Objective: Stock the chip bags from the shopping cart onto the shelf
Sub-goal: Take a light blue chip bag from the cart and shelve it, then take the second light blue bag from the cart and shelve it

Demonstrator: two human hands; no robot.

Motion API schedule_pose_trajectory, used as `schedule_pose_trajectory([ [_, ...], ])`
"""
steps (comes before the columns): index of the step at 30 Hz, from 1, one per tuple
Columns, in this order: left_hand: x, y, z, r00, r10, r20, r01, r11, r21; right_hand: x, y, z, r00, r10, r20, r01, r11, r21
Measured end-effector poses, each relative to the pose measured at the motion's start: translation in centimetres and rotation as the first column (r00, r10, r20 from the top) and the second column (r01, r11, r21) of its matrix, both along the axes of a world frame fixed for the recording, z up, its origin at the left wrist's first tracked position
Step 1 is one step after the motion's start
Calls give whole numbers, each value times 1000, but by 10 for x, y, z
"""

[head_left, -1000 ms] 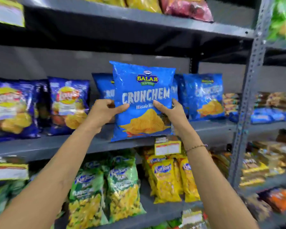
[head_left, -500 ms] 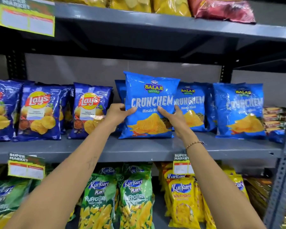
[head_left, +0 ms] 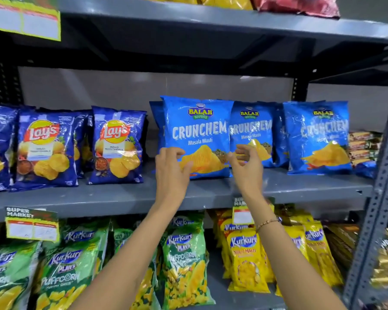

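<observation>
Standing upright on the grey shelf, the front Crunchem bag sits at the left end of a row of matching blue bags, its base set back from the shelf's front edge. A second Crunchem bag overlaps behind its right side, and a third stands further right, near the slotted upright post.

Both hands are raised in front of the bag's lower half. The left hand has its grip released, fingers spread and curled loosely over the bag's lower left corner; whether the fingertips touch the foil cannot be told. The right hand is likewise released, fingers curved and parted beside the bag's lower right edge, holding nothing. A thin bracelet circles the right wrist.

To the left, a bare gap of shelf separates the Crunchem row from the dark blue Lay's bags, which run on to the left edge. A strip of bare shelf runs along the front of all the bags. Above them there is plenty of room below the upper shelf, which carries yellow and red bags.

Below, green Kurkure bags stand to the left and yellow Kurkure bags to the right. Price tags hang from the shelf lip. A pale grey wall backs the unit.
</observation>
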State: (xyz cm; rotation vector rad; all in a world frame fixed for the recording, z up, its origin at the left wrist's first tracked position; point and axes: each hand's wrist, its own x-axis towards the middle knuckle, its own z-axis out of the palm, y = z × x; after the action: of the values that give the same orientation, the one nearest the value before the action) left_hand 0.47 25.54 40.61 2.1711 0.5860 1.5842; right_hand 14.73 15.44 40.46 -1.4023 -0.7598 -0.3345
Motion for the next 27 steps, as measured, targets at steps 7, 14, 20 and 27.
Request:
schedule_pose_trajectory([
  [7,21,-99,-76,817,-566,-110,540,818,-201,-48,-112,-109,977,-196,-80,200,979,40],
  [14,59,-208,-231,408,-844,-347,622,535,-572,-84,-274,-289,794,-448,-411,281,870,-406],
  [20,86,-296,-377,-101,-767,-634,413,547,-728,-117,-387,-421,296,-686,-665,53,707,-705],
  [27,111,-351,-501,-471,-528,-707,321,644,-695,-120,-434,-528,-26,-720,-694,-172,687,-706],
])
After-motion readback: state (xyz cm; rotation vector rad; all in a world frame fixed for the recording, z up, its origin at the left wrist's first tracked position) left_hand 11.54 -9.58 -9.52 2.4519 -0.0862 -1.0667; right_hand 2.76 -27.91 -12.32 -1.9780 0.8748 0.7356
